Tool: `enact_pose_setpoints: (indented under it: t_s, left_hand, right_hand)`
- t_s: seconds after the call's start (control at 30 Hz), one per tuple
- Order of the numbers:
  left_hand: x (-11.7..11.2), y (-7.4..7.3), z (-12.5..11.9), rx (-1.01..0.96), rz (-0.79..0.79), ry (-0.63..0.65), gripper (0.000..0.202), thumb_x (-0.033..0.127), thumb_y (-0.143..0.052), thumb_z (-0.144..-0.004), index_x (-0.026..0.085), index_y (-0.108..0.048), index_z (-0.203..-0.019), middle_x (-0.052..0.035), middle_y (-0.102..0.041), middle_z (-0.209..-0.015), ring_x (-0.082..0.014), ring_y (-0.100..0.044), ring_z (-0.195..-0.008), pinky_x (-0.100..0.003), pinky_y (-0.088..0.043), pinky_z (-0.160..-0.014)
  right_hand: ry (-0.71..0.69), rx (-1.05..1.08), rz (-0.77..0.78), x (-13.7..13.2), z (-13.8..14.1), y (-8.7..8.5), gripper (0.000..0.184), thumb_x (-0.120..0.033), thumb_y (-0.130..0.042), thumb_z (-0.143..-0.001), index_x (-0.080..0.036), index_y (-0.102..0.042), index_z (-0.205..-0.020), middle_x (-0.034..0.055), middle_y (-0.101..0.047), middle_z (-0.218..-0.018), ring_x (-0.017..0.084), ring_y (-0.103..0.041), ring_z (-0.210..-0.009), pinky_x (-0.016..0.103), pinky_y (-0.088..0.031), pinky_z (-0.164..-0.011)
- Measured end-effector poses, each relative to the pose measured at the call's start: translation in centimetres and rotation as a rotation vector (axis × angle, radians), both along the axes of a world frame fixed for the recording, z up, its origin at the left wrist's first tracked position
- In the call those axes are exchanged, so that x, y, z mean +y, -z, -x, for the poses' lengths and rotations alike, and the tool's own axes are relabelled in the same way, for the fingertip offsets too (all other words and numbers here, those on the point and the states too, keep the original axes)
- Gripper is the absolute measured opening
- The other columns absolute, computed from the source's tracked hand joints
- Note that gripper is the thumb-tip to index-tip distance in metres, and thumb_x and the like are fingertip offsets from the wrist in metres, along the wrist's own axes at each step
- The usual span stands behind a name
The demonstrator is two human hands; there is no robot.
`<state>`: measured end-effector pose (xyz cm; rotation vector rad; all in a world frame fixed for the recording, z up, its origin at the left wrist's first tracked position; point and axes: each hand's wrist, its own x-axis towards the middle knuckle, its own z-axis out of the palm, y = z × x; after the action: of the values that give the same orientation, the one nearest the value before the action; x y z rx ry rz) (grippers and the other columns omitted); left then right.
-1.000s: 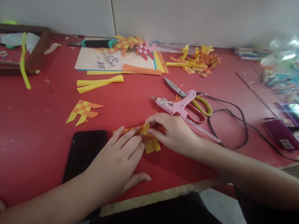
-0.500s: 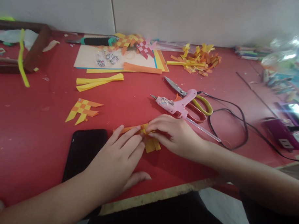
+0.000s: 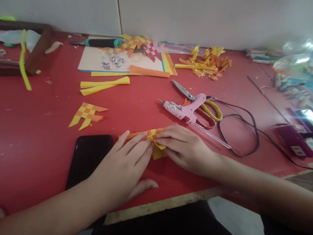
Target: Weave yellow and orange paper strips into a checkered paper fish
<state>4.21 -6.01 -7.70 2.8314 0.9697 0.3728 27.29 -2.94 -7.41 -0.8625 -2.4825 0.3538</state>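
Orange and yellow paper strips [image 3: 152,134], woven together in a small checkered patch, lie flat on the red tabletop near its front edge. My left hand [image 3: 122,165] rests with outstretched fingers on the left side of the weave, its thumb apart on the table. On the right side, the bent fingers of my right hand [image 3: 183,144] pinch a yellow strip of the weave, whose loose end is folded up. My fingertips hide part of the patch. A woven orange and yellow paper fish [image 3: 86,114] lies farther left.
A black phone [image 3: 89,157] lies beside my left wrist. Beyond my right hand are a pink glue gun [image 3: 184,109] with a cord and scissors [image 3: 187,92]. Yellow strips [image 3: 104,85], a pile of paper scraps [image 3: 208,62] and a wooden tray [image 3: 43,42] lie farther back.
My right hand has shifted slightly down and right, and its fingers have straightened somewhat. More of the checkered weave shows between the hands. My left hand has stayed in place.
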Motion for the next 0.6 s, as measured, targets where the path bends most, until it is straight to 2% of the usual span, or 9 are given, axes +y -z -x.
enact_pose_setpoints:
  t_s: [0.2, 0.6]
  left_hand:
    - [-0.06, 0.06, 0.01, -0.001, -0.009, -0.002, 0.067, 0.058, -0.049, -0.093, 0.002, -0.059, -0.128, -0.0188, -0.066, -0.126, -0.0381, -0.053, -0.126, -0.057, -0.033, -0.109]
    - [0.01, 0.14, 0.01, -0.002, -0.018, 0.0, 0.067, 0.058, -0.046, -0.095, 0.002, -0.059, -0.128, -0.0183, -0.065, -0.128, -0.0379, -0.053, -0.127, -0.058, -0.034, -0.108]
  right_hand:
    - [-0.036, -0.017, -0.022, -0.16, -0.28, 0.29, 0.02, -0.013, -0.056, -0.09, -0.011, -0.069, -0.104, 0.0135, -0.07, -0.105, 0.023, -0.065, -0.101, 0.041, -0.058, -0.092]
    - [-0.05, -0.021, -0.06, -0.26, -0.42, 0.59, 0.017, -0.012, -0.057, -0.09, -0.011, -0.07, -0.101, 0.0129, -0.068, -0.104, 0.022, -0.063, -0.102, 0.04, -0.058, -0.093]
